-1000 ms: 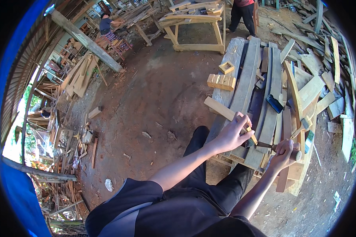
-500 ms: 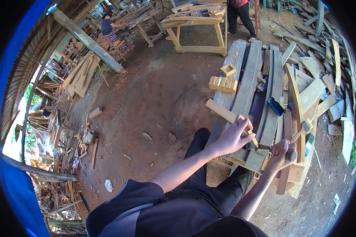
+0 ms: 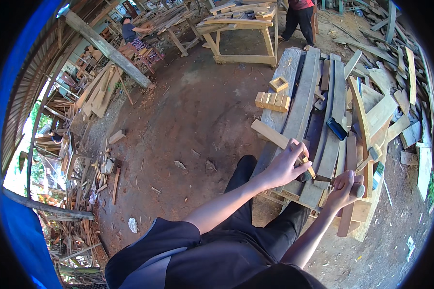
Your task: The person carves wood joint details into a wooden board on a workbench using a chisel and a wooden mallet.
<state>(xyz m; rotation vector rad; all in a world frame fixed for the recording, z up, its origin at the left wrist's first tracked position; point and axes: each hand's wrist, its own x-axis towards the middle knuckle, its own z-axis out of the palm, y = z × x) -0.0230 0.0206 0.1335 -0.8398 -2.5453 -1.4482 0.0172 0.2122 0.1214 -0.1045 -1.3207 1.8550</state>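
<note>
My left hand [image 3: 290,164] is closed around a small light wooden piece [image 3: 310,170], pinching it over the near end of the plank bench. To its right, my right hand [image 3: 341,190] grips a hand tool by its rounded handle [image 3: 357,190]. A thin dark blade seems to run from that fist toward the wooden piece; its exact kind is hard to make out. A pale board [image 3: 270,134] lies slantwise beside my left hand. Farther up the bench are a row of small wooden blocks [image 3: 272,102] and a little square wooden frame [image 3: 278,84].
A dark blue tray-like item [image 3: 336,128] and a brush-like tool [image 3: 374,153] lie at the right of the bench. Scrap wood [image 3: 395,67] is heaped beyond. A work table [image 3: 241,59] stands ahead; one person [image 3: 299,21] stands near it, another [image 3: 130,31] sits far left.
My right hand and the tool handle have shifted slightly to the right. My left hand stays on the wooden piece. The standing person in the background has moved a little.
</note>
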